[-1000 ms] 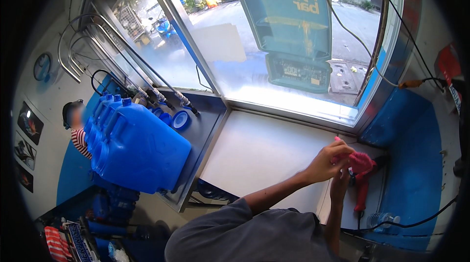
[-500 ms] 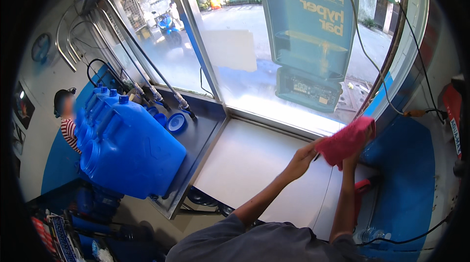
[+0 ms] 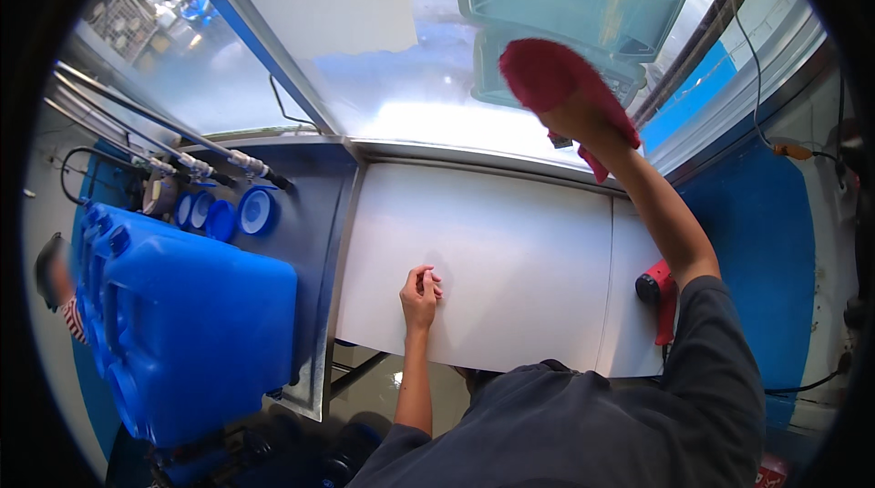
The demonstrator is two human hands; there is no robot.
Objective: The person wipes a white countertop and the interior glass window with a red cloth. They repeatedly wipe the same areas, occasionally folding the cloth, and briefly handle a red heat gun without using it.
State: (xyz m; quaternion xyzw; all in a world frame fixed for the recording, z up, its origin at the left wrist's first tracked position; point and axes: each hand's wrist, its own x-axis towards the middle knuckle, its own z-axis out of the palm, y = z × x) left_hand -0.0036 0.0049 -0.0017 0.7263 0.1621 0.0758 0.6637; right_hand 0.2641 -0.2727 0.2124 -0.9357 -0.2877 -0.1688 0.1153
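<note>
My right hand (image 3: 583, 122) is raised at the window (image 3: 447, 69), holding a red cloth (image 3: 547, 73) spread over its fingers. The cloth lies against or just before the glass; I cannot tell which. Its loose end hangs down beside my wrist. My left hand (image 3: 420, 299) hovers over or rests on the white tabletop (image 3: 510, 242), its fingers curled together with nothing visible in them.
Blue water jugs (image 3: 205, 315) stand on a steel counter (image 3: 314, 187) at left, beside several blue caps (image 3: 257, 211) and metal pipes (image 3: 173, 151). A red and black heat-gun-like tool (image 3: 663, 287) lies at right. Another person (image 3: 56, 278) stands beyond the jugs.
Both hands were together at the cloth on the right. My left hand has let go and come down over the tabletop; my right hand has carried the cloth up to the window. The view has shifted.
</note>
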